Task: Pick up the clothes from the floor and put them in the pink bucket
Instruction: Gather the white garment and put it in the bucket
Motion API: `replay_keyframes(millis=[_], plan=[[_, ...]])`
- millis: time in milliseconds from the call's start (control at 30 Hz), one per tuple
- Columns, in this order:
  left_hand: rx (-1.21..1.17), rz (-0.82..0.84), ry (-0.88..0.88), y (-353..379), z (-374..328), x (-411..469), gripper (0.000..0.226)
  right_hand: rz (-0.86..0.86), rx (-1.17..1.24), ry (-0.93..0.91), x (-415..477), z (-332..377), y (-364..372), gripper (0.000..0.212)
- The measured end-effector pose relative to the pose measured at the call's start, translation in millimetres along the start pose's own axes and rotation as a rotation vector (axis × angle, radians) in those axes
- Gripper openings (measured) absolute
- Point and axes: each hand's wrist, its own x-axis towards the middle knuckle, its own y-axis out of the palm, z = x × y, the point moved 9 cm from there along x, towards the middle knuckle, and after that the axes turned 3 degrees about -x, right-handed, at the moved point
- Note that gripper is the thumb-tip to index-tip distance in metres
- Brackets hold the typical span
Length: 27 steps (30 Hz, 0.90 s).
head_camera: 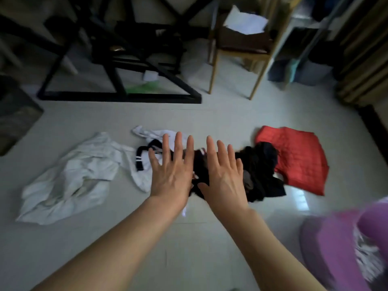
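Observation:
Several clothes lie in a row on the pale tiled floor. A crumpled white garment (71,179) is at the left. A white top with dark striped trim (142,158) lies beside it. A black heap (258,171) sits in the middle, overlapping a red quilted piece (298,158) on the right. My left hand (172,171) and my right hand (222,173) are stretched out flat, fingers spread, above the black heap and the white top, holding nothing. The pink bucket (327,248) is at the lower right, blurred, with some fabric inside.
A black metal table frame (117,95) stands at the back left. A wooden chair (241,53) with white paper on its seat is behind the clothes. Shelving and a curtain are at the right, and a dark box (14,120) is at the left edge.

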Motion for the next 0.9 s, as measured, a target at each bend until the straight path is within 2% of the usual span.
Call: replay_keyframes(millis=[167,333,600,900], plan=[[0.049,0.052,-0.143,-2.8,174.9,-30.7,0.107,0.046,-0.044,-0.147,26.4,147.5,62.5,0.105],[0.052,0.09,-0.248,-6.5,300.1,-51.4,0.112,0.146,-0.047,-0.199,46.2,249.3,110.7,0.107],[0.069,0.172,-0.396,2.5,431.8,-52.2,0.113,0.253,-0.114,-0.306,88.3,341.4,171.2,0.112],[0.033,0.214,-0.515,22.0,546.6,-1.5,0.119,0.402,-0.228,-0.463,185.2,419.1,236.8,0.112]])
